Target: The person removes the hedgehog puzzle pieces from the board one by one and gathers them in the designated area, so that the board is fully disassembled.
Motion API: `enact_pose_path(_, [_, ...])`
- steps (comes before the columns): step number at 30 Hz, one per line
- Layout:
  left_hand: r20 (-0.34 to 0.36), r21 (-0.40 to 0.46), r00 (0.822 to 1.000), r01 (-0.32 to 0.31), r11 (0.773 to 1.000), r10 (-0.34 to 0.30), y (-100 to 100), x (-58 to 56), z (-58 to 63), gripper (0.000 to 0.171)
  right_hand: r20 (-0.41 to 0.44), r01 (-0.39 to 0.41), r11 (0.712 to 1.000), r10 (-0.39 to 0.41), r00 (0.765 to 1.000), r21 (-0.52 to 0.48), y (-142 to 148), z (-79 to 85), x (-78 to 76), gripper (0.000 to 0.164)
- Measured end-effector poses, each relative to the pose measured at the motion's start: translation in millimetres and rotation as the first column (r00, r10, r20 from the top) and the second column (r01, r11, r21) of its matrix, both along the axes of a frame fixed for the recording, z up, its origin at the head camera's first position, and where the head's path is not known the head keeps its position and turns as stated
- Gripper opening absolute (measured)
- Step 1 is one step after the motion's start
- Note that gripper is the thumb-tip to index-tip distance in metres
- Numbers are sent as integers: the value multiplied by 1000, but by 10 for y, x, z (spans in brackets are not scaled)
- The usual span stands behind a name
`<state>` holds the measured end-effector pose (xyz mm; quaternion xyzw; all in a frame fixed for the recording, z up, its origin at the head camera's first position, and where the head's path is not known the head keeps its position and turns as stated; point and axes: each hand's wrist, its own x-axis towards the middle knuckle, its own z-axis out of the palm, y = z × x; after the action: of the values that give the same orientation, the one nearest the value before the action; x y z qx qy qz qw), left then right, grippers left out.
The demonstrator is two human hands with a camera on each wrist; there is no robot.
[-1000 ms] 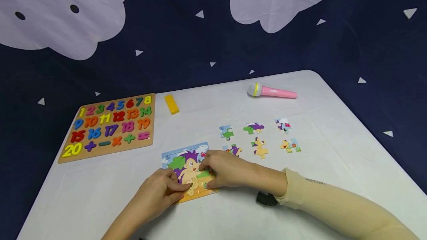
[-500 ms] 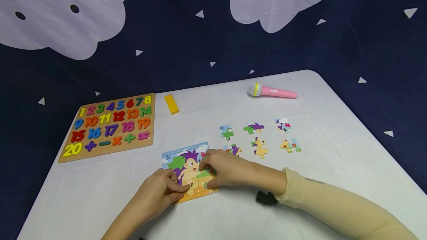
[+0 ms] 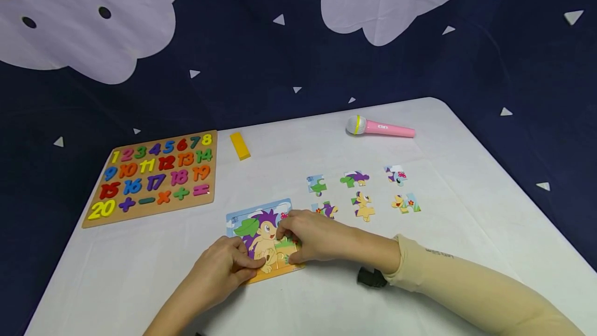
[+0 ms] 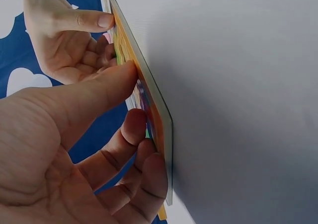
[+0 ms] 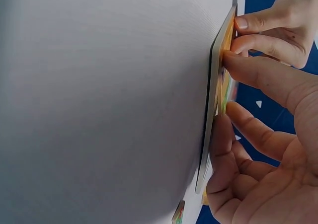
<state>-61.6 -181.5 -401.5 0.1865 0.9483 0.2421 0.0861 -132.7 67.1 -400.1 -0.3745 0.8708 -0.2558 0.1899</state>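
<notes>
A jigsaw puzzle board (image 3: 257, 209) with a hedgehog picture lies on the white table before me. My left hand (image 3: 223, 266) holds it at the lower left, thumb and fingertips bent onto its face and edge. At the lower right side, my right hand (image 3: 314, 235) pinches a puzzle piece (image 3: 286, 249) with grass and orange ground between thumb and fingers, at the board's surface. In the right wrist view, the right thumb and fingertips meet the board (image 5: 214, 70) close to its edge. The left wrist view shows the left thumb on the orange border (image 4: 134, 50).
Several loose puzzle pieces (image 3: 364, 206) lie in two rows right of the board. A wooden number board (image 3: 154, 175) stands at the left, a yellow block (image 3: 240, 146) beside it. A pink toy microphone (image 3: 380, 127) lies near the back edge. Something black (image 3: 371, 278) is under the right wrist.
Almost nothing differs. The right fingertips have shifted very slightly to the left on the board; the left hand keeps its place.
</notes>
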Motion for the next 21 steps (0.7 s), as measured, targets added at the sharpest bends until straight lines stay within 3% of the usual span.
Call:
enact_pose_path(7, [5, 5, 1000, -20, 1000, 20, 12, 15, 2, 22, 12, -12, 1000, 12, 1000, 2, -3, -4, -3, 36])
enact_pose_path(13, [12, 1, 1000, -28, 1000, 28, 18, 23, 3, 22, 18, 34, 999, -34, 999, 11, -24, -1, 21, 46])
enact_pose_path(21, [26, -11, 999, -43, 999, 43, 26, 33, 8, 23, -28, 83, 996, -82, 996, 45, -48, 35, 68, 44])
